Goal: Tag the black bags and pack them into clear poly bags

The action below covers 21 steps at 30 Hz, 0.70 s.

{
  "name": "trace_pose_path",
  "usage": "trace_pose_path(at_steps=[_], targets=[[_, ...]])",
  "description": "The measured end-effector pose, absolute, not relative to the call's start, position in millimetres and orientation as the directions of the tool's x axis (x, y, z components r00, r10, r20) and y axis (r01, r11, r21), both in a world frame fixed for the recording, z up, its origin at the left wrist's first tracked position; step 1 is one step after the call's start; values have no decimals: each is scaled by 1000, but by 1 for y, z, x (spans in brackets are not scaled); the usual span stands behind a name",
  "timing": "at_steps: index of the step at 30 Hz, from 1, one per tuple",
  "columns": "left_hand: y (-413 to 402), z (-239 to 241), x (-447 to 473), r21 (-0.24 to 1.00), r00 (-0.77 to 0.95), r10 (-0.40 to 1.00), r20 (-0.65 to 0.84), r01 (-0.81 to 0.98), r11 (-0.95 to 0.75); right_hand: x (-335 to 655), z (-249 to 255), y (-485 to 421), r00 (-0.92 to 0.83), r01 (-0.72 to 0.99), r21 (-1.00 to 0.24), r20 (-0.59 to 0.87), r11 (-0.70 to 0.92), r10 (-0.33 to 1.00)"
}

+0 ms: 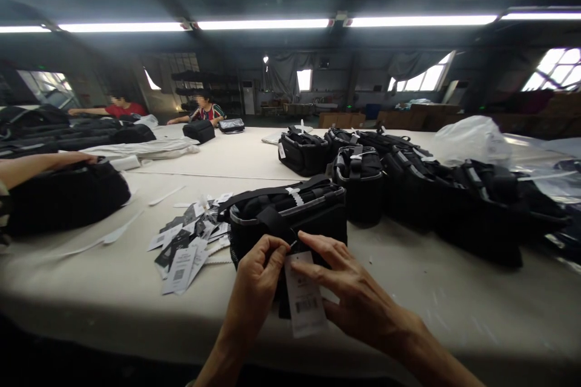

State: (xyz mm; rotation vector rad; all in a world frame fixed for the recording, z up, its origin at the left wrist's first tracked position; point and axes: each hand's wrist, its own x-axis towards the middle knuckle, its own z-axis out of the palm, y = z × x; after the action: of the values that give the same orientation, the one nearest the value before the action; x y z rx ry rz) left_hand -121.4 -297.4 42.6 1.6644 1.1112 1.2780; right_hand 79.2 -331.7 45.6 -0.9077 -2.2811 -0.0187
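Observation:
A black fabric bag (pixel 290 221) with grey-trimmed edges and webbing straps stands on the table right before me. At its near side, my left hand (pixel 261 275) is closed in a pinch on the thin cord of a hang tag. That white hang tag (pixel 304 305), printed with a barcode, hangs down in front of the bag. My right hand (pixel 358 287) has its fingers stretched and spread, one of them resting on the upper part of the tag. Fingers partly cover where the cord meets the bag. Left of the bag lies a loose pile of hang tags (pixel 184 263).
Several similar black bags (pixel 358 184) stand to the right, with clear plastic (pixel 472 139) behind. At far left, another person's arm (pixel 40 166) reaches over a black bag (pixel 68 196). Two co-workers sit beyond the table (pixel 218 160). White strips (pixel 118 233) lie at left.

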Motion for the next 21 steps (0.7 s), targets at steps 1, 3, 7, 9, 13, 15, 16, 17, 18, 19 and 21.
trace_pose_path(at_steps=[1,3,7,9,13,15,16,17,18,19,21], targets=[[-298,43,-121,905,115,932,344,225,-361,79,45,-332,-534,625,-168,621,763,574],[-299,42,-121,881,98,923,371,276,-384,79,45,-332,-534,637,-107,653,763,537],[-300,42,-120,820,62,880,471,336,-463,82,47,-333,-526,634,-134,647,762,552],[-300,42,-121,780,29,845,533,369,-505,86,46,-334,-525,589,-205,638,782,563],[-299,41,-123,736,-2,809,588,416,-534,89,41,-336,-385,473,-558,565,682,730],[-298,39,-123,744,-8,816,578,416,-523,83,35,-336,-126,289,-852,418,436,900],[-298,38,-123,753,-12,822,569,410,-515,77,32,-337,-9,107,-953,286,285,958],[-299,38,-122,765,-20,830,558,401,-505,70,27,-337,47,-101,-985,137,142,989],[-299,37,-121,778,-23,839,543,389,-493,63,23,-338,31,-279,-960,7,16,999],[-299,37,-121,793,-24,850,526,377,-479,58,18,-339,-39,-388,-917,-81,-90,996],[-300,38,-121,825,-18,876,481,347,-446,53,8,-341,-225,-354,-902,-175,-247,959]])
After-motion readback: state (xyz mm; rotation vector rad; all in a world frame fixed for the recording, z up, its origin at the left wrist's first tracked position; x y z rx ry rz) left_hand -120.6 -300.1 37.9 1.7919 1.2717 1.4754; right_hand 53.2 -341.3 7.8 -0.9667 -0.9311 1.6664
